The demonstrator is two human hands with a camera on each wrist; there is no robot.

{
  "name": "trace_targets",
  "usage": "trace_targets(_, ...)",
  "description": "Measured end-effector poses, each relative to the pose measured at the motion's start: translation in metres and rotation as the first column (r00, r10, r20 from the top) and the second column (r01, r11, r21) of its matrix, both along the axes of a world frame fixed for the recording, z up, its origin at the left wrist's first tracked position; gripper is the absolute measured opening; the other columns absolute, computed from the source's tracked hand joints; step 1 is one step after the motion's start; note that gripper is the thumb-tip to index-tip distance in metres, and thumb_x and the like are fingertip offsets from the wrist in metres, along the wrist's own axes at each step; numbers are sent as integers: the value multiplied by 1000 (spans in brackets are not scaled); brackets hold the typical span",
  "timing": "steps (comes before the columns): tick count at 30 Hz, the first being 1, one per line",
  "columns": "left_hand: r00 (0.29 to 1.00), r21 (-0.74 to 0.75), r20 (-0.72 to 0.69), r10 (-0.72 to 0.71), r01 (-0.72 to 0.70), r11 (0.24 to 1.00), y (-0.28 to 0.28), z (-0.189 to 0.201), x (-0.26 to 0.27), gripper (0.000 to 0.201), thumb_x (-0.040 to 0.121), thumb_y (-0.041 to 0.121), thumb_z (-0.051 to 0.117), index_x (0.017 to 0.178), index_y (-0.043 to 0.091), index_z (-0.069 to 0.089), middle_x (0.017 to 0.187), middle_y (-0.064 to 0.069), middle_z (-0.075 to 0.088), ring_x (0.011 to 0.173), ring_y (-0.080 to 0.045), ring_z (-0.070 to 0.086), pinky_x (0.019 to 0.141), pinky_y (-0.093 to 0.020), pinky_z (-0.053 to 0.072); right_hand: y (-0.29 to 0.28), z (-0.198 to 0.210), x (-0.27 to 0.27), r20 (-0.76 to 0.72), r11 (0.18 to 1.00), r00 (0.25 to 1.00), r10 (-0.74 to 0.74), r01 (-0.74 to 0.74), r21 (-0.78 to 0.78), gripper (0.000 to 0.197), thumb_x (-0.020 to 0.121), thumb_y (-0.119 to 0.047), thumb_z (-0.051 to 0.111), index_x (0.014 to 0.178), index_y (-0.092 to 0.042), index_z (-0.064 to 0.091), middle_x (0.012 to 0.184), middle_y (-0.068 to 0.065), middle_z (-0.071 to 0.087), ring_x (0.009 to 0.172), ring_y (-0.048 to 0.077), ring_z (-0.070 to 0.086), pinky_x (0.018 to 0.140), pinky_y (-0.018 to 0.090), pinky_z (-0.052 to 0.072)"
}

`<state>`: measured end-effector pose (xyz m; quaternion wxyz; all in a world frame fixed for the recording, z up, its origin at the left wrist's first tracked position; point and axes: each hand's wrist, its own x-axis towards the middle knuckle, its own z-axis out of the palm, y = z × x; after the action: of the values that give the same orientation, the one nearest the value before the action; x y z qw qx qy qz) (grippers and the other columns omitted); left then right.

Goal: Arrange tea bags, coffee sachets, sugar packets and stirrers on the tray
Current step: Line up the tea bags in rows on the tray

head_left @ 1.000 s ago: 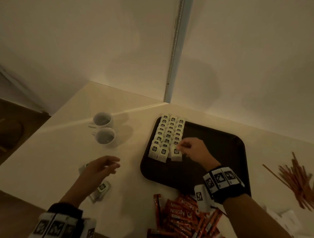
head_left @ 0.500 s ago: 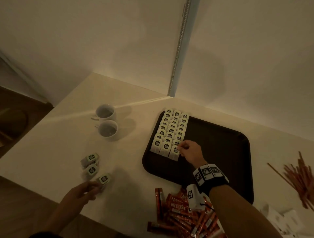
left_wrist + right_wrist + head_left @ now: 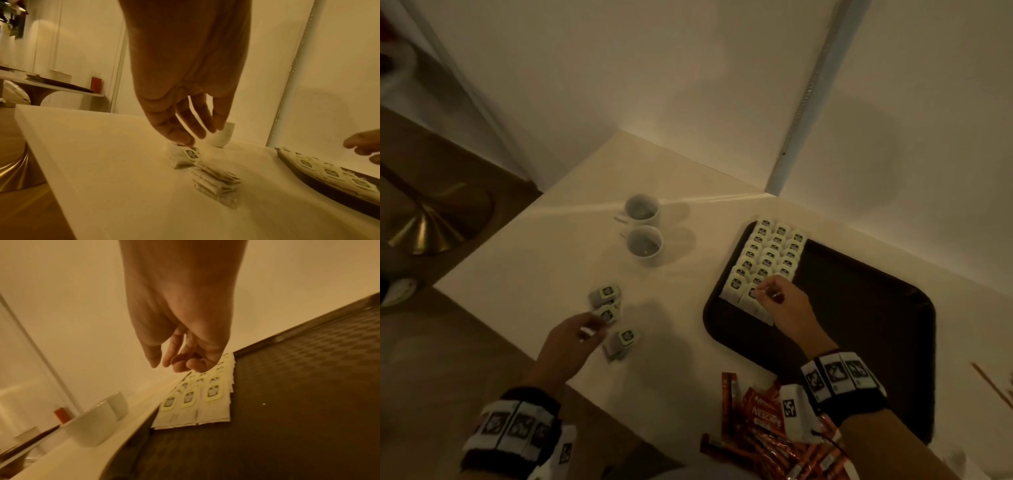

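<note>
Fingertip contact is made by the left hand (image 3: pixel 180 104) on white paper tea bags (image 3: pixel 607 310) left of the dark rectangular plastic tray (image 3: pixel 859 308), seemingly for pickup; nothing is gripped. Rows on that tray are hovered over by the right hand (image 3: pixel 180 340), loosely curled and empty, likely for straightening.

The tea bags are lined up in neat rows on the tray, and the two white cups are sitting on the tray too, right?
Not quite. The tea bags do sit in neat rows on the tray, but the two white cups stand on the table, off the tray's left side. The head view shows this.
</note>
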<state>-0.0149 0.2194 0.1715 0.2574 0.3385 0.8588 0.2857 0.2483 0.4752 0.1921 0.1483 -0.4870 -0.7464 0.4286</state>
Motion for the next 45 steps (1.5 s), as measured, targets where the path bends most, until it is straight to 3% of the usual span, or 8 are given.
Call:
trace_targets(7,998,-285,-56,-26,9,959,18,-12,-7,61,77,46,73,121,11,49,115,-9,47,107,-27,48,87,-34,40,-41,6,12,67,972,970,234,-231,-46,9,88,-15,62,92,-23,64,92,-15,63,85,-3,57,67,5,41)
trace_targets(14,971,-399,-126,-202,137,907,31,-21,19,37,88,35,62,111,10,50,123,-11,46,108,-29,47,88,-41,46,-48,6,47,149,980,971,189,-177,-90,18,90,-14,58,86,-32,58,95,-15,57,90,0,53,68,12,36)
trace_targets(27,843,-596,-278,-461,225,771,39,-20,36,35,99,31,45,127,9,40,133,-10,39,120,-27,43,88,-36,45,-48,22,54,108,993,987,117,-114,-34,12,90,-15,58,89,-26,61,93,-9,62,87,2,56,67,15,36)
trace_targets(31,899,-415,-201,-388,281,866,55,8,35,36,98,32,49,120,4,42,125,-12,41,115,-31,46,89,-38,42,-45,36,40,72,984,982,176,-174,-28,13,90,-16,59,89,-29,60,95,-11,62,88,1,57,69,12,37)
trace_targets(34,969,-10,89,-232,234,972,83,40,37,24,88,19,65,96,3,50,99,-14,54,89,-31,57,80,-45,48,-42,55,16,-20,970,970,243,-242,7,9,88,-19,62,90,-27,63,91,-11,64,84,-6,57,69,7,41)
trace_targets(38,885,293,378,-272,165,942,117,87,53,26,82,14,71,97,-2,57,84,-17,69,66,-21,65,57,-31,52,-38,90,-27,-165,951,937,307,-297,81,11,89,-21,62,100,-19,65,91,-10,63,82,-6,56,70,2,40)
trace_targets(42,838,410,416,-352,173,896,143,115,70,17,86,17,68,94,4,60,79,-17,67,65,-18,63,51,-25,46,-28,117,-51,-278,959,921,273,-236,159,15,86,-22,66,99,-14,63,88,-3,61,78,2,57,68,6,42)
trace_targets(45,787,465,513,-342,80,882,154,128,82,6,87,10,63,87,16,62,72,-3,64,65,-15,61,56,-27,47,-17,128,-54,-322,964,915,242,-187,191,17,84,-20,69,98,-12,62,83,1,60,72,6,56,67,10,44)
